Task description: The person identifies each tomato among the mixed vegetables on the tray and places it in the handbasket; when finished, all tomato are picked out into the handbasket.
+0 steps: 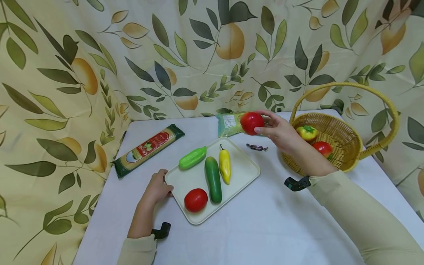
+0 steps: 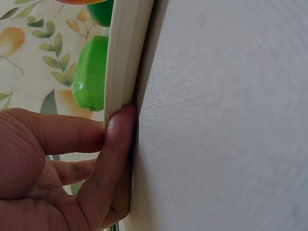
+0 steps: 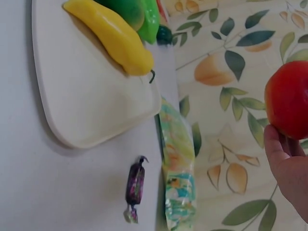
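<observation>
Looks like staged corner | backed by fruit-print drape (image 1: 205, 66) | furnished with white-covered table (image 1: 265, 221) | can't tell home from lab

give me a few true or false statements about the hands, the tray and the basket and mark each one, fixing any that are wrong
1. The left hand grips the edge of the tray. True.
2. The basket stands to the left of the tray in the head view. False: the basket stands to the right of the tray.
3. The right hand holds a round red item. True.
4. The wrapped candy lies on the tray. False: the wrapped candy lies on the table, apart from the tray.
5. The yellow pepper lies on the tray. True.
</observation>
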A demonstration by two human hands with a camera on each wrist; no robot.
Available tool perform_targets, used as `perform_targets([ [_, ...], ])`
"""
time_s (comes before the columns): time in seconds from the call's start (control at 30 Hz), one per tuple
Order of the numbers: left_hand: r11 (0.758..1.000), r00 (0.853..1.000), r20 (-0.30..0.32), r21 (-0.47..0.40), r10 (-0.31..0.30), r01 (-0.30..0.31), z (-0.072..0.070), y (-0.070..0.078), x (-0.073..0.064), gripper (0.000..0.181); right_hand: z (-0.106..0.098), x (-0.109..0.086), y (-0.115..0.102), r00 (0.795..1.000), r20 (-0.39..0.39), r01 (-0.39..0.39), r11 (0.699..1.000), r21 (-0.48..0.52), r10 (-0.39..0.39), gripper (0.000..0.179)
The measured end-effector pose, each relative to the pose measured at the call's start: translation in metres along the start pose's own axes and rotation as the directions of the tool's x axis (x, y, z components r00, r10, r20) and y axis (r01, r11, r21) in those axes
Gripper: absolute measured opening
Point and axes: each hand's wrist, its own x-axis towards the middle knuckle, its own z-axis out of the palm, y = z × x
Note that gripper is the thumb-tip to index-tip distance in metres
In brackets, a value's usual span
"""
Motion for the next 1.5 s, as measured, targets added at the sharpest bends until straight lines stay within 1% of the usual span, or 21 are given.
perform_targets([
  [0.17,1.000,1.000,-0.004,0.000,0.004,-0.004,-0.001,0.000,-0.001,0.059,-0.010,-0.003,0.002,0.999,-0.031,-0.007,1.000,0.028,0.007,0.067],
  [0.33,1.000,1.000,-0.003,0.000,0.010,-0.010,0.000,0.000,0.000,0.060,-0.020,-0.008,0.000,0.998,-0.057,-0.010,1.000,0.025,0.012,0.067],
  [0.47,1.000,1.000,-0.005,-0.005,0.007,-0.007,0.001,-0.001,0.001,0.060,-0.025,-0.011,-0.001,0.998,-0.065,-0.007,1.000,0.026,0.009,0.068],
  [0.73,1.000,1.000,-0.009,-0.003,0.012,-0.012,0.001,-0.001,0.001,0.059,-0.036,-0.015,-0.001,0.996,-0.083,-0.023,1.000,-0.007,0.022,0.071],
  [1.3,0.999,1.000,0.001,-0.032,-0.008,0.008,0.001,0.000,0.001,0.062,-0.056,-0.022,-0.001,0.991,-0.130,-0.048,0.998,-0.027,0.044,0.074],
  [1.5,1.000,1.000,0.001,-0.016,-0.011,0.011,0.001,0.000,0.001,0.062,-0.064,-0.026,0.000,0.991,-0.122,-0.058,0.998,-0.031,0.054,0.076],
])
